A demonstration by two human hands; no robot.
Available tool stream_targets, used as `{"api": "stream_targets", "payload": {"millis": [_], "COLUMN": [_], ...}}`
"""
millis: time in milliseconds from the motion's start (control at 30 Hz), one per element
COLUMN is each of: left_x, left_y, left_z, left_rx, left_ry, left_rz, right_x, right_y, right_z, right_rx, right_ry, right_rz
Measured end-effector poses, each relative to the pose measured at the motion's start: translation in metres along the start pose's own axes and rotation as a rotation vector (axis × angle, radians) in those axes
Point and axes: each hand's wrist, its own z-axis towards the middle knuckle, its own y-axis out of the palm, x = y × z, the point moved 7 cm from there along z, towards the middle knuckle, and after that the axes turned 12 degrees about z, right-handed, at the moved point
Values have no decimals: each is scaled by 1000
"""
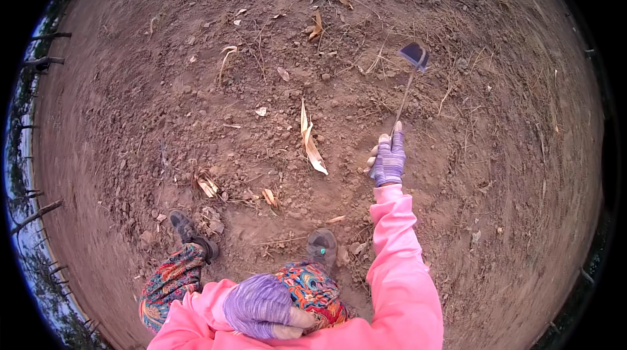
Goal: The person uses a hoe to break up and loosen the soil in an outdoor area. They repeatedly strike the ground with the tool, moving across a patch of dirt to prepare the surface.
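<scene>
My right hand [388, 161], in a purple knitted fingerless glove, grips the handle of a small hand hoe [405, 97]. The dark hoe blade [415, 54] is at the far end of the thin handle, out ahead over the soil; whether it touches the ground I cannot tell. My left hand [262, 303], gloved alike, is drawn in close to my body beside the patterned trouser leg [313, 291]. Its fingers are curled together with nothing visible in them, though the palm is hidden. A dry corn husk [309, 141] lies on the ground left of my right hand.
Loose brown soil [171, 105] with clods, straw and dry leaves stretches all round. More husk scraps [208, 186] lie near my feet. Two dark shoes [323, 247] stand on the soil. Branches [39, 215] show along the left rim.
</scene>
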Motion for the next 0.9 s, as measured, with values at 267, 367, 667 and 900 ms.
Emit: {"api": "stream_targets", "payload": {"millis": [267,367,667,900], "left_x": [-6,0,-3,24], "left_y": [0,-9,-18,-31], "left_z": [-5,-18,-45,-116], "left_rx": [-9,136,325,658], "left_ry": [-4,-18,-69,-521], "left_rz": [-27,-80,-171,481], "right_x": [32,-3,187,165], "right_y": [91,124,-56,-117], "right_z": [47,28,-133,-189], "right_rx": [-253,-282,-633,-694], "right_ry": [54,-81,-47,278], "right_rz": [-377,-133,-1098,-1252]}}
